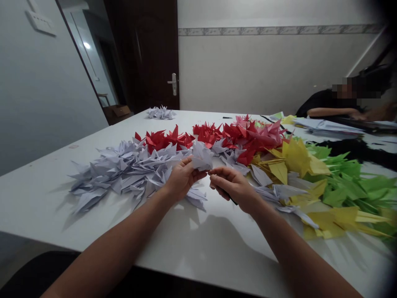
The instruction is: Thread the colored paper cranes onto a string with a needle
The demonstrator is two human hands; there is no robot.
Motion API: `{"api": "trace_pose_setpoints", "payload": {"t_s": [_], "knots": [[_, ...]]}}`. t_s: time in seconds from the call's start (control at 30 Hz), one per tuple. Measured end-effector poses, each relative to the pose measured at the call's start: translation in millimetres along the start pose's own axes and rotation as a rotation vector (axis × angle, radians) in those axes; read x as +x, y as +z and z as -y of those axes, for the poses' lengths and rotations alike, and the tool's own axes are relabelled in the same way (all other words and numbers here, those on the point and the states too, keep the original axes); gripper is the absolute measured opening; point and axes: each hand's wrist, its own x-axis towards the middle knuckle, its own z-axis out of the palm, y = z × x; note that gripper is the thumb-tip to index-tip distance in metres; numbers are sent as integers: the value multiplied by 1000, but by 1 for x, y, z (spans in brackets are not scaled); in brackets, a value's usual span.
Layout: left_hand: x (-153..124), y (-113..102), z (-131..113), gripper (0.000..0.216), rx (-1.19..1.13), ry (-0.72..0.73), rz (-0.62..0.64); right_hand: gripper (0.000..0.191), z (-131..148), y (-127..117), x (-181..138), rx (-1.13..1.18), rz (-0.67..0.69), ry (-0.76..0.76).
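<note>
Above the middle of the table, my left hand [180,180] is closed around the lower edge of a white origami piece [202,157], thumb on top. My right hand [232,188] is closed on a thin dark tool [233,201], whose black end sticks out below the palm; its exact kind is hidden by the fingers. The right fingertips are at the lower point of the origami piece. A heap of white origami pieces [124,169] lies to the left and behind my left hand. Yellow origami pieces [296,161] and more white ones lie right of my right hand.
Red origami pieces [207,134] and pink ones [269,132] lie farther back. Green ones [350,182] are at the right. A small white pile [161,112] stands at the far edge. Papers [325,125] lie near another person [325,103] seated at the far right.
</note>
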Motion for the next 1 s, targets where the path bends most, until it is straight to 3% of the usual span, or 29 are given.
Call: {"api": "trace_pose_setpoints", "payload": {"t_s": [0.13,0.3,0.4,0.57,0.77,0.9,1.0], "knots": [[3,-4,-9,19,150,144,-46,35,-3,-5,3,-129,-50,-55],[10,-24,-33,18,730,649,-272,33,-5,-37,8,-772,-494,-251],[13,-36,-43,19,986,756,-385,29,-5,-58,8,-1050,-657,-178],[16,-42,-43,29,1157,718,-360,27,-6,-72,8,-1240,-600,0],[13,-41,-45,30,1113,718,-401,22,-10,-72,11,-1274,-498,63],[9,-34,-43,27,1083,853,-377,16,-8,-67,11,-1263,-491,42],[1,-22,-35,26,1061,1022,-205,13,-6,-63,11,-1180,-492,-12]]}}
